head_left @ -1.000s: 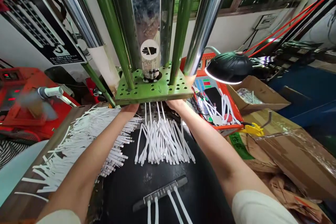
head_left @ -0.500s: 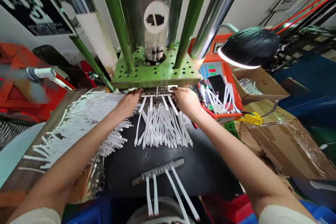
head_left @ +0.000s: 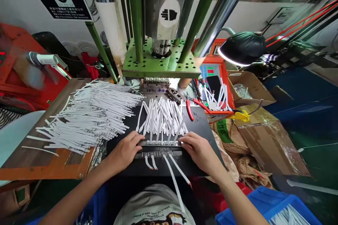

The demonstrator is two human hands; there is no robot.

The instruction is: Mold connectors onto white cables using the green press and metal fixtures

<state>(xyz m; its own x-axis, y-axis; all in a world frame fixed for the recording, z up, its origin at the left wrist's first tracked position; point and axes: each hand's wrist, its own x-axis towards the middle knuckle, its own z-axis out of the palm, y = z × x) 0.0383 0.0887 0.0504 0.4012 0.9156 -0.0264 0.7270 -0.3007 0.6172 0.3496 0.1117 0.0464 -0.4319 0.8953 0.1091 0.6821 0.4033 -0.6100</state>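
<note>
My left hand (head_left: 129,150) and my right hand (head_left: 198,148) are closed on opposite ends of a narrow metal bar fixture (head_left: 161,143). White cables extend from this bar toward the press, over a bundle of white cables (head_left: 161,117) on the black work surface (head_left: 118,167). Just nearer to me lies a second metal bar (head_left: 158,154), with several white cables (head_left: 173,179) hanging toward my lap. My left fingers are close to its left end. Fingertips partly cover the ends of the first bar.
A green press plate (head_left: 162,68) stands above a metal mould (head_left: 155,86). Red-handled pliers (head_left: 189,110) lie right of the cable bundle. A large heap of white cables (head_left: 102,109) covers the left board. At right are a black lamp (head_left: 244,48), an orange control box (head_left: 229,89) and cardboard boxes (head_left: 264,137).
Both hands have come back from beneath the press plate toward me, bringing the bar with cables. The second bar now lies straighter, directly in front of it.
</note>
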